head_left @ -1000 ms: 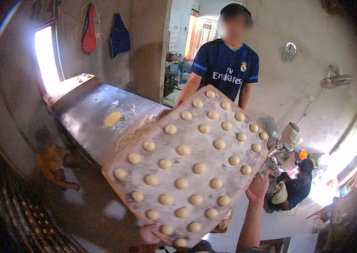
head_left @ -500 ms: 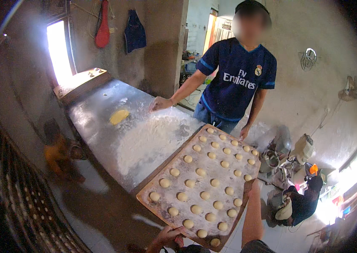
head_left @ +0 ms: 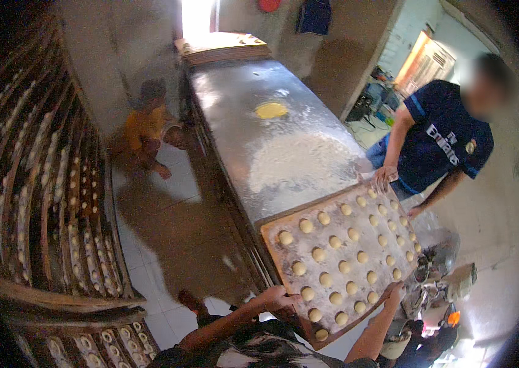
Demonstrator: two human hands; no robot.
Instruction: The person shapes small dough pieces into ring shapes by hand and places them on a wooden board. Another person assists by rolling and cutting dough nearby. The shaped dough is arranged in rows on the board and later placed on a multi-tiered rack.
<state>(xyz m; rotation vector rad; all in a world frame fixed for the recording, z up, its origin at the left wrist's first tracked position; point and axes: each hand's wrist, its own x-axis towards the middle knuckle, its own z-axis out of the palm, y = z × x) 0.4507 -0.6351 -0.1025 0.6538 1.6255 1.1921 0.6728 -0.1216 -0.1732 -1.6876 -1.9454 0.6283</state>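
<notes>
While the left hand (head_left: 276,298) has its fingers clamped on one side of the floured board (head_left: 301,245), the right hand (head_left: 394,292) grips the opposite side, likely to balance its load. Between both sets of fingers and beyond them, spaced dough balls (head_left: 345,267) sit apart, probably to prevent sticking. Farther from the fingers, the board overlaps the metal table (head_left: 229,92); whether it rests there, I cannot tell. A co-worker's hand (head_left: 386,175) is at its far edge.

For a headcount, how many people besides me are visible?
3: a person in dark blue beyond the board, one in yellow left of the table, one in dark clothes lower right, partly cut off. Others may be hidden.
</notes>
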